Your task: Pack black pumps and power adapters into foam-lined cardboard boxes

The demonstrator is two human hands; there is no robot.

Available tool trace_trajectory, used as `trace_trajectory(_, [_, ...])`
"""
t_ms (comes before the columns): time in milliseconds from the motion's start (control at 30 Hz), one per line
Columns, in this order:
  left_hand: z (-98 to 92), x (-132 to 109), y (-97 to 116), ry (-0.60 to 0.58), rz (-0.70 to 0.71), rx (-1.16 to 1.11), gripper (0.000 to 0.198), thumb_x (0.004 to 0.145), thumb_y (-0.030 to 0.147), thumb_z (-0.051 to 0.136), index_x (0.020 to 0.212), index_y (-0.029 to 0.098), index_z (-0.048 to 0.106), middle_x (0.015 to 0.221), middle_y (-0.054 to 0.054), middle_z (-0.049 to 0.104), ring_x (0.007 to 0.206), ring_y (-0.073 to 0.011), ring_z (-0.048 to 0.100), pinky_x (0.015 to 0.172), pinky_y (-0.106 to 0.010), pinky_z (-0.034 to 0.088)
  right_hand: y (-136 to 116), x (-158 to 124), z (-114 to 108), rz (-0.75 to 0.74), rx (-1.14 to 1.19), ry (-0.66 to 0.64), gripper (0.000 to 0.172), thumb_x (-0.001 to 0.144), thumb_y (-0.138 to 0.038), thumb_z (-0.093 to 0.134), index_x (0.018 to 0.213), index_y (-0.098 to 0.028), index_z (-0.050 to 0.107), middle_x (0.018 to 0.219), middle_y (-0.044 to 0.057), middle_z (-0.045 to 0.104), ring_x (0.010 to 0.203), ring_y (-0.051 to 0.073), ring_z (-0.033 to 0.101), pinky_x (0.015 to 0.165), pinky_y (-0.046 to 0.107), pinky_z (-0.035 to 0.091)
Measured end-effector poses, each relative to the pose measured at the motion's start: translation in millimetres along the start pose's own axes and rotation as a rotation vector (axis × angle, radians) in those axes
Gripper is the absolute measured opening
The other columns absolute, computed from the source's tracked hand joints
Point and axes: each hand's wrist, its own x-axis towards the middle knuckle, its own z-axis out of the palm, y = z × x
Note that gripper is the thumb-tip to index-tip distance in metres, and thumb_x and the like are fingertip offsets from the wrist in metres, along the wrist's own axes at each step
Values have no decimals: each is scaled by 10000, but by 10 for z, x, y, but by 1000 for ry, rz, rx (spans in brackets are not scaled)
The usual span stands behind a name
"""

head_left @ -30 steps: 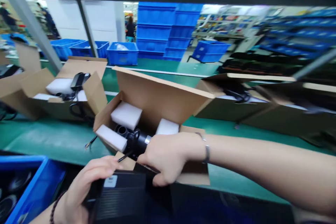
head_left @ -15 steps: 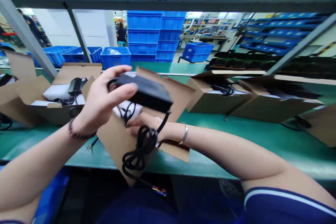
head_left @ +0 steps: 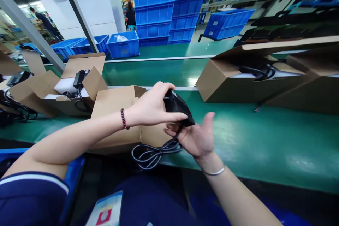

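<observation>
left hand (head_left: pixel 152 104): grips black adapter (head_left: pixel 177 107) | right hand (head_left: pixel 193 136): splayed beneath, perhaps touching

adapter (head_left: pixel 176 106) partly hidden, printed card (head_left: pixel 104 209) cut off

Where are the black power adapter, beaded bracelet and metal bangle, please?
Black power adapter (head_left: pixel 177 107), head view, on its casing.
Beaded bracelet (head_left: pixel 123 118), head view, on the beads.
Metal bangle (head_left: pixel 214 173), head view, on its front curve.

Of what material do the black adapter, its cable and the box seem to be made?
The adapter looks like matte black plastic, with no metal shine. The cable seems soft rubber or PVC, since it bends in loose loops. The box looks like brown cardboard, with matte folded flaps.
</observation>
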Motion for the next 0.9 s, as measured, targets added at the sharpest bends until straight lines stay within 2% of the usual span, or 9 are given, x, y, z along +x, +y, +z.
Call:
trace_trajectory(67, [124, -47, -4, -102, 66, 114, 844, 752, 485, 837, 1383, 69, 462, 1345, -201, 553, 1195, -306, 587, 1015, -445, 539, -105, -115, -322, 109, 63, 108, 822, 932, -815, 26, 1103, -193, 536, 641, 15, 476, 446, 143, 349, 428, 269, 359])
trace_trajectory(133, [179, -112, -43, -224, 55, 312, 954, 780, 429, 824, 1501, 65, 317, 1408, -235, 518, 1259, -354, 564, 1087, -538, 482, -240, -173, -675, 215, 32, 173, 655, 855, -851, 471, 954, -211, 567, 538, -77, 269, 438, 82, 119, 405, 219, 145])
trace_trajectory(200, [153, -204, -125, -337, -13, 556, 962, 780, 370, 824, 1529, 82, 293, 1425, -257, 507, 1348, -428, 485, 1139, -696, 354, -363, -186, -1049, 272, -158, 144, 597, 816, -784, 643, 920, -196, 631, 530, -80, 233, 456, 76, 141, 436, 234, 93])
trace_trajectory(267, [74, -314, -229, -428, -91, 699, 640, 818, 358, 777, 1348, 92, 536, 1349, -238, 562, 1413, -471, 390, 1123, -789, 274, -422, -159, -1394, 344, -466, 30, 564, 889, -731, 599, 819, -174, 656, 525, -59, 259, 455, 72, 187, 455, 259, 90])
trace_trajectory(333, [-8, -437, -317, -518, -120, 681, 224, 918, 322, 624, 991, 115, 674, 1164, -170, 644, 1405, -425, 406, 1140, -787, 258, -388, -87, -1653, 407, -678, -77, 596, 962, -668, 511, 641, -171, 584, 510, -30, 308, 439, 63, 224, 457, 266, 137])
trace_trajectory(433, [-70, -670, -346, -550, -81, 541, 207, 904, 146, 454, 776, 150, 617, 884, -60, 627, 1171, -274, 583, 1222, -736, 182, -225, 114, -1786, 338, -872, -95, 530, 992, -476, 519, 559, -175, 573, 556, 58, 505, 467, 108, 422, 484, 274, 299])
trace_trajectory(567, [-151, -936, -257, -438, 44, 387, 250, 819, 70, 452, 971, 176, 620, 1122, -100, 609, 1276, -248, 537, 1290, -593, 215, -25, 513, -1330, 62, -1091, -69, 140, 885, -239, 657, 901, -132, 746, 1051, 206, 701, 950, 307, 669, 768, 397, 530])
trace_trajectory(733, [-391, -470, -531, -162, -92, 447, 499, 989, 418, 459, 1428, 182, 486, 1526, -144, 451, 1456, -247, 403, 1242, -407, 361, 213, 1121, -86, -524, -928, -455, 493, 924, -169, 556, 1409, -82, 543, 1383, 177, 596, 1230, 292, 610, 1056, 425, 517])
trace_trajectory(900, [-395, 151, -1168, -299, -499, 582, 606, 1032, 527, 217, 1073, 162, 699, 1178, -122, 718, 1138, -289, 648, 1046, -415, 496, 560, 1729, 644, -700, -823, -408, 351, 828, -310, 750, 1080, -75, 683, 1191, 213, 678, 1108, 360, 639, 1005, 494, 531])
